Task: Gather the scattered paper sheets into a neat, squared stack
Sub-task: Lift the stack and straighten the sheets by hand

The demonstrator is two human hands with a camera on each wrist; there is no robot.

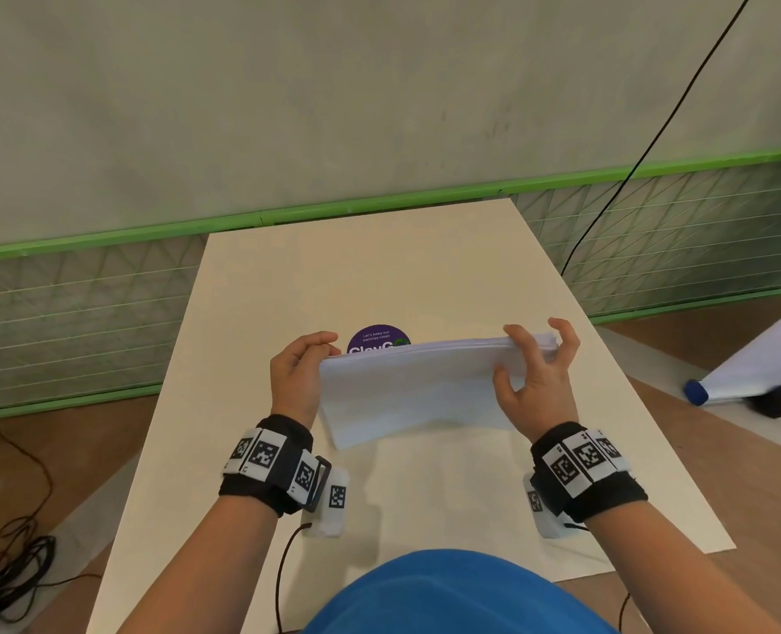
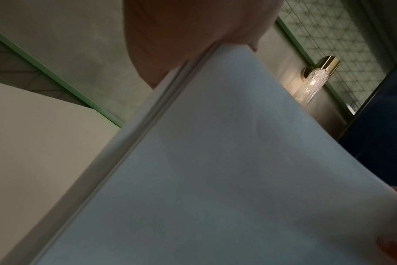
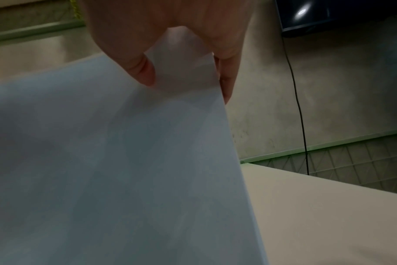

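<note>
Both hands had the stack point(image 1: 418, 386) up off the tabletop point(image 1: 288, 276), tilted on edge: left hand point(image 1: 298, 375) pinched its left top corner, right hand point(image 1: 537, 375) curled its fingers point(image 1: 519, 345) over the right end, in front of a purple sticker point(image 1: 377, 337).

Cream table point(image 1: 288, 286) against a grey concrete wall point(image 1: 334, 84), green-framed wire-glass panels point(image 1: 73, 313) along its base, brown floor point(image 1: 745, 473) — black cables point(image 1: 9, 560) coiled at left, thin black cord point(image 1: 654, 139) hanging down the wall, lit glass wall lamp point(image 2: 315, 78)
</note>
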